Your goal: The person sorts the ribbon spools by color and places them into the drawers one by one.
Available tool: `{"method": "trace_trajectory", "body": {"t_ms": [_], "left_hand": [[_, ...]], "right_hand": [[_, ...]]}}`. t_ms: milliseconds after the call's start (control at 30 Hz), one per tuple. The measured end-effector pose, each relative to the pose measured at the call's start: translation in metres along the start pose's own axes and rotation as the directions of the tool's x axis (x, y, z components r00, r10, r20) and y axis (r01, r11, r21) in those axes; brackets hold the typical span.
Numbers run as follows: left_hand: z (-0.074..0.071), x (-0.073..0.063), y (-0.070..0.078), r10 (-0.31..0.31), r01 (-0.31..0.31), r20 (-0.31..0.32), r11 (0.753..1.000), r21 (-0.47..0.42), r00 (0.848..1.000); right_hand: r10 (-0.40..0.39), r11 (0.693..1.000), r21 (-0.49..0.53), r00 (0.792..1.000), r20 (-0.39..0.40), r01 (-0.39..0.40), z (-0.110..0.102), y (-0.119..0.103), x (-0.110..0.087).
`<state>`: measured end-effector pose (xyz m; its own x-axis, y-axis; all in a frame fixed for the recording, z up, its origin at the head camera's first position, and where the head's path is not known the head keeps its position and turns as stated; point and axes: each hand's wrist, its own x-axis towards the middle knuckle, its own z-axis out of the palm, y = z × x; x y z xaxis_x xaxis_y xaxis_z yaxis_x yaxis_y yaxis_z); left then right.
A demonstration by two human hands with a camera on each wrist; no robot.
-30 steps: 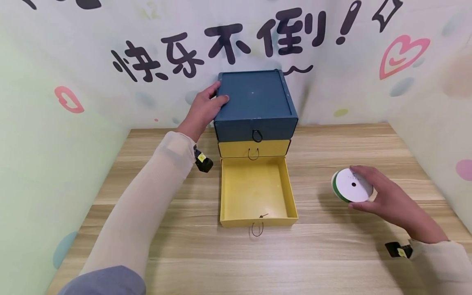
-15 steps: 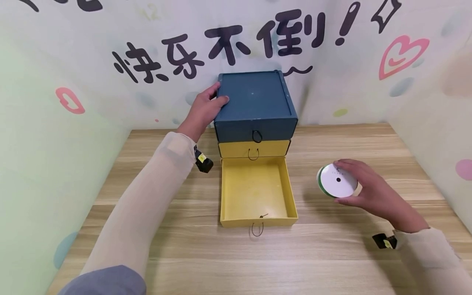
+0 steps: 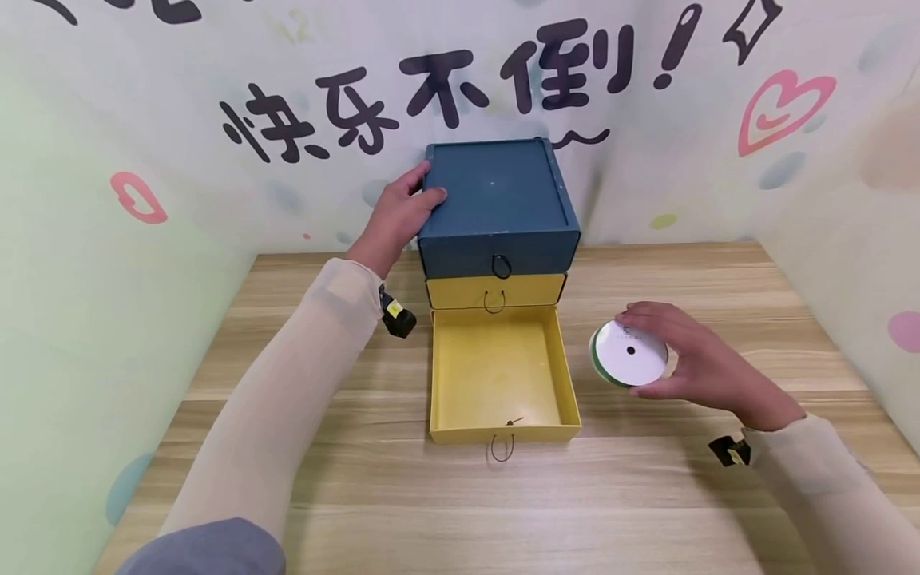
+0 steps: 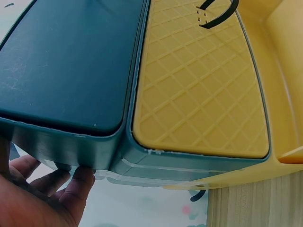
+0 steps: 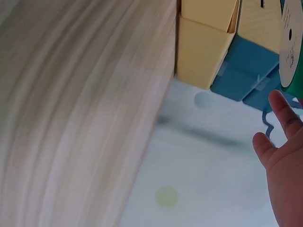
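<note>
My right hand (image 3: 707, 369) pinches a ribbon spool (image 3: 631, 353) by its edges, thumb below and fingers above. White discs face the spool, with green ribbon between them. It hangs over the table just right of a pulled-out yellow drawer (image 3: 496, 367). In the right wrist view only part of the spool (image 5: 290, 45) shows. My left hand (image 3: 398, 212) rests on the upper left side of a blue drawer unit (image 3: 496, 188), thumb on top. In the left wrist view its fingers (image 4: 78, 189) lie against the unit's side.
A closed yellow drawer (image 3: 496, 291) with a loop pull sits between the blue top drawer and the extended one. The wood table (image 3: 359, 495) meets a printed backdrop (image 3: 647, 184) behind the unit. A small dark thing (image 3: 513, 421) shows at the open drawer's front.
My right hand has carried the ribbon spool left and slightly up, closer to the extended drawer. My left hand stays at the unit's side, and the drawers have not moved.
</note>
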<state>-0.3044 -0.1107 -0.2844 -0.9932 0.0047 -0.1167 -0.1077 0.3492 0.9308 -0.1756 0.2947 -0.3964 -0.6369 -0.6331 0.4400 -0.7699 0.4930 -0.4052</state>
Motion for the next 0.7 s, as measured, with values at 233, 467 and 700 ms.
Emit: {"method": "trace_trajectory", "body": {"t_ms": [233, 467, 700], "left_hand": [[0.0, 0.0, 0.0, 0.001, -0.001, 0.003, 1.0, -0.002, 1.0], [0.0, -0.001, 0.0, -0.002, 0.002, -0.001, 1.0, 0.002, 1.0], [0.0, -0.001, 0.001, -0.001, 0.001, -0.006, 1.0, 0.012, 1.0]], "right_hand": [[-0.092, 0.996, 0.02, 0.996, 0.019, 0.092, 0.004, -0.005, 0.015], [-0.14, 0.99, 0.019, 0.989, 0.047, 0.14, 0.011, -0.01, 0.031], [-0.177, 0.984, 0.032, 0.98, 0.089, 0.174, 0.019, -0.015, 0.045]]}}
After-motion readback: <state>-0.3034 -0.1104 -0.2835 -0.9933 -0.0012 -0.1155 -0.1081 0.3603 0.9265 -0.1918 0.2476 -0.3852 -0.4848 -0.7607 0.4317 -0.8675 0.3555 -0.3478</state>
